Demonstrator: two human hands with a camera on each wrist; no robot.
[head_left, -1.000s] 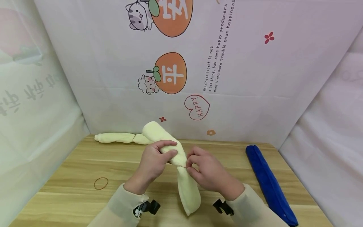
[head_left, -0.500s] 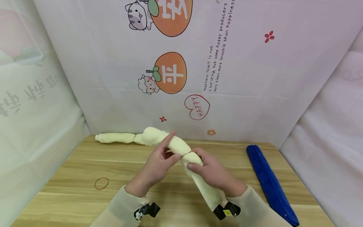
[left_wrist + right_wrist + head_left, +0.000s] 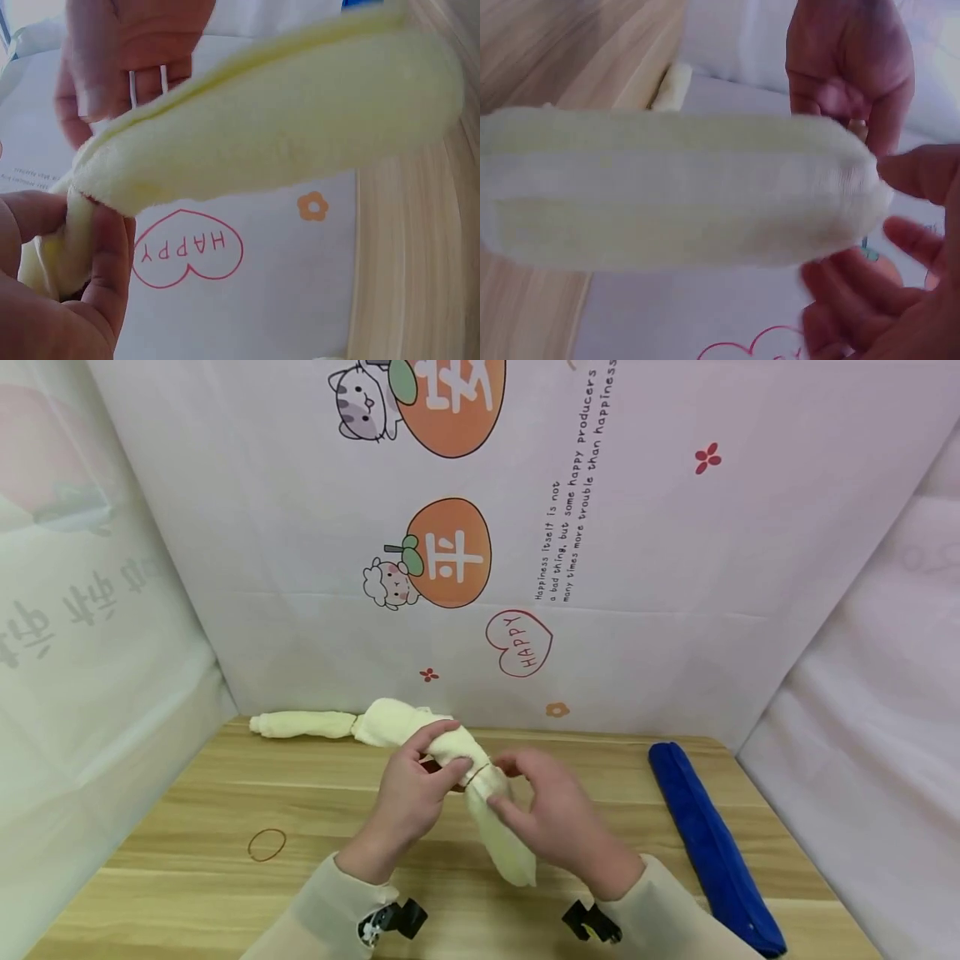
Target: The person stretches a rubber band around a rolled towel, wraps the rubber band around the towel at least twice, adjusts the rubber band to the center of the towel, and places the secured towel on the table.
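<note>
A pale yellow rolled towel (image 3: 504,839), with a thin brown rubber band (image 3: 477,773) round its narrowed waist, slants across the middle in the head view. My left hand (image 3: 411,793) grips it just behind the band, thumb on top. On the other side of the band my right hand (image 3: 558,814) has its fingers loosely bent beside the roll. In the right wrist view its thumb (image 3: 919,172) lies at the roll's narrowed end, while the other fingers hang apart. Towards the back left lies another pale yellow roll (image 3: 303,724) with a band round it, partly hidden by the held roll.
A loose rubber band (image 3: 267,845) lies on the wooden table (image 3: 172,877) at left. At right rests a long blue rolled cloth (image 3: 716,847). A printed white sheet (image 3: 637,668) rises behind the table, and white cloth hangs at both sides.
The right hand pinched the band, then held the roll beyond it, and now has loosened its fingers. The roll's near end swung right, then back left. The left hand keeps its hold.
</note>
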